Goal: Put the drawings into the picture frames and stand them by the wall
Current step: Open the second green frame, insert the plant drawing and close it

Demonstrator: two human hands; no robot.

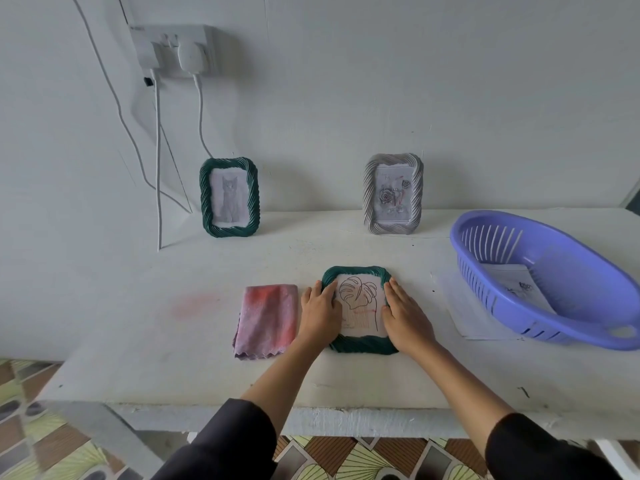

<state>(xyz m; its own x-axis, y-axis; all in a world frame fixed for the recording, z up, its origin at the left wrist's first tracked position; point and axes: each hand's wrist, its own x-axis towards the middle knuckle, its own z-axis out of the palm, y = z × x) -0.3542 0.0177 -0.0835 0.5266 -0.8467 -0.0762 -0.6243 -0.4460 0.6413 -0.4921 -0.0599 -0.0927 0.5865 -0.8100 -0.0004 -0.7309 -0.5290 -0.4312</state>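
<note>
A green rope-edged frame (360,344) lies flat on the white table (173,358) with a leaf drawing (360,303) in it. My left hand (320,311) rests flat on the frame's left edge, fingers straight. On its right edge my right hand (405,315) lies flat the same way. Against the wall stand a green frame with a cat drawing (229,197) and a grey frame with a rose drawing (393,194).
A pink folded cloth (266,320) lies just left of my left hand. A purple basket (550,275) at the right holds a paper with a drawing (519,284) and sits on a white sheet (464,313). Cables (158,161) hang from a wall socket (173,51).
</note>
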